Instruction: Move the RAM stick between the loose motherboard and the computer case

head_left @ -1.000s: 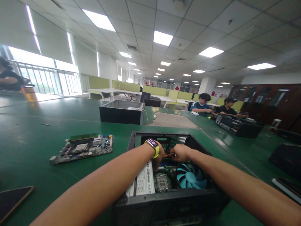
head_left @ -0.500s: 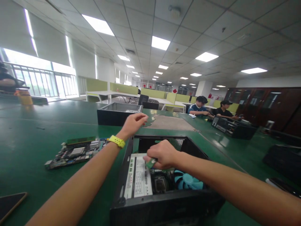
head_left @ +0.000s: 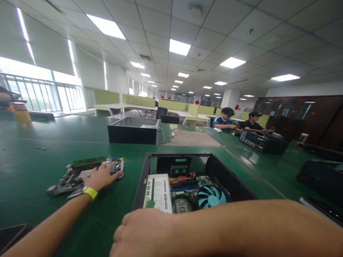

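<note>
My left hand (head_left: 100, 176), fingers spread, reaches over the loose motherboard (head_left: 64, 182) at the left and appears to touch it. A green memory stick (head_left: 89, 161) runs along that board's far edge. My right hand (head_left: 144, 228) is closed in front of the open computer case (head_left: 158, 160); its fingers are mostly hidden. A bit of a small green circuit board (head_left: 150, 204) shows above its knuckles. Inside the case lie a white-labelled power supply (head_left: 160, 189), a blue fan (head_left: 211, 197), coloured cables (head_left: 184, 177) and a bare processor socket (head_left: 182, 206).
A black case cover (head_left: 134, 135) lies on the green table behind the case. At the right stands another computer case (head_left: 262, 142), near two seated people. A dark flat object (head_left: 10, 235) sits at the lower left, an orange-yellow container (head_left: 21, 112) farther back.
My left hand has moved from above the case leftward and down to the motherboard, its fingers now spread. My right hand has come toward me from over the power supply to the case's near edge.
</note>
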